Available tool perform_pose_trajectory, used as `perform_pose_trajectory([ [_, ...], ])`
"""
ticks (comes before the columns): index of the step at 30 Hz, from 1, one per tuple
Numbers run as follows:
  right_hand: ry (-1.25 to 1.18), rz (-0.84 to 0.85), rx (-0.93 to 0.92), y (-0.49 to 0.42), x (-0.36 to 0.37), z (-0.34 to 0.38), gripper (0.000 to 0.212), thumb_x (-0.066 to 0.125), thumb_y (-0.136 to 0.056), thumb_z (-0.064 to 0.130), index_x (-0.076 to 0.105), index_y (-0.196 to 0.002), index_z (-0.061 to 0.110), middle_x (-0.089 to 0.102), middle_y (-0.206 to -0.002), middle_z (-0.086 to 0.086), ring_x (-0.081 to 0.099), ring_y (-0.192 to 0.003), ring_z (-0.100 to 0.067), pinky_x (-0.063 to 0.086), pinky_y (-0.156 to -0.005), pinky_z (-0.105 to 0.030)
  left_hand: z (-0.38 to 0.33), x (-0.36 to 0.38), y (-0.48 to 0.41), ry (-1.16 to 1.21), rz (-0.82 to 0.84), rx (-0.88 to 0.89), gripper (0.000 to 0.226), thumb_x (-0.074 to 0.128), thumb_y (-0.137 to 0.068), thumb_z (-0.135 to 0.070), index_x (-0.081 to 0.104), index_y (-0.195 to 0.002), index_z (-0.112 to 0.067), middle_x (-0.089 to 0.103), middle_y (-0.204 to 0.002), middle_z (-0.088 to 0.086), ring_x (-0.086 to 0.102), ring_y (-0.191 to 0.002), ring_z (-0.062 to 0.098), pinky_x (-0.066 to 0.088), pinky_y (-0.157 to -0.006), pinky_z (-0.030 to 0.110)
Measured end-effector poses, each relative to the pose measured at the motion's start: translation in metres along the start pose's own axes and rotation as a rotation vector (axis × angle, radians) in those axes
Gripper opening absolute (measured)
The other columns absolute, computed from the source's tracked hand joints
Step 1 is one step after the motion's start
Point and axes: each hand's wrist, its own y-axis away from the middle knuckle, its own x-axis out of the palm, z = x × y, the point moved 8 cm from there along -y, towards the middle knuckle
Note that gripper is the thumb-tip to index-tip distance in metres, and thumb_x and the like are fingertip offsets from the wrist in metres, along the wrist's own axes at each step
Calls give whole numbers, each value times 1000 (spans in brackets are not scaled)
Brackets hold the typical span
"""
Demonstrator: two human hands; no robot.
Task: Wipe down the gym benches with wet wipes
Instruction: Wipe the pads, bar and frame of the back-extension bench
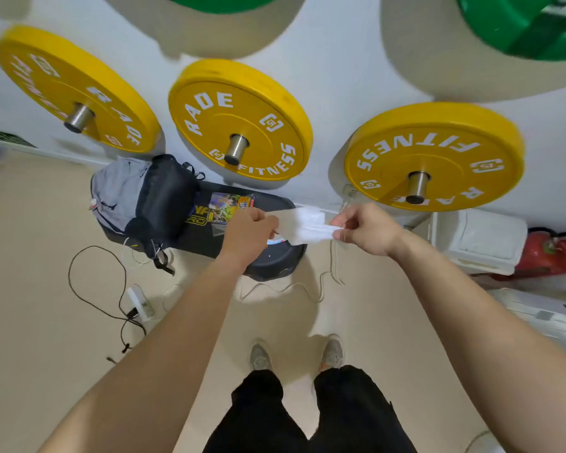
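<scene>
Left hand [247, 237] and right hand [366, 228] pinch a white wet wipe [304, 227] stretched between them above a black bench [275, 259].

You are wearing the one wide-angle camera on your head; it is looking steeply down and forward, catching your grey shoes [260, 358] below, the black padded bench [276, 256] nearby, and round yellow weight plates [239, 122] ahead.
</scene>
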Motion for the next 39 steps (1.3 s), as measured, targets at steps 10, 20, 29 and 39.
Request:
perform_pose_trajectory([
  [10, -142, -173, -149, 83, -60, 70, 41, 81, -82, 14, 61, -114, 31, 65, -82, 3, 61, -66, -13, 52, -73, -29, -36, -1, 79, 263, -127, 43, 32, 65, -94, -29, 55, -123, -22, 66, -114, 5, 65, -94, 16, 55, -78, 27],
  [20, -384, -278, -129, 129, -103, 55, 34, 81, -81, 4, 67, -110, 15, 65, -80, -9, 62, -68, -16, 57, -68, -33, -107, 49, 138, -218, -196, 696, 4, 71, -87, -27, 68, -86, -25, 67, -90, -8, 60, -87, 12, 50, -78, 39],
  [29, 172, -114, -184, 156, -105, -5, 29, 80, -80, 34, 66, -105, 34, 44, -135, 5, 37, -121, -10, 29, -98, -25, -158, 118, 147, -454, 83, 806, 21, 58, -78, -39, 70, -83, -23, 67, -72, -1, 62, -73, 23, 53, -68, 39],
  [39, 333, -265, 107, 186, -154, -119, 14, 61, -89, 18, 60, -103, 14, 63, -95, -7, 59, -96, -29, 48, -74, -38, -154, 237, 112, -1043, 412, 631, 34, 64, -90, -45, 62, -118, -27, 66, -106, -8, 60, -100, 17, 48, -82, 33],
])
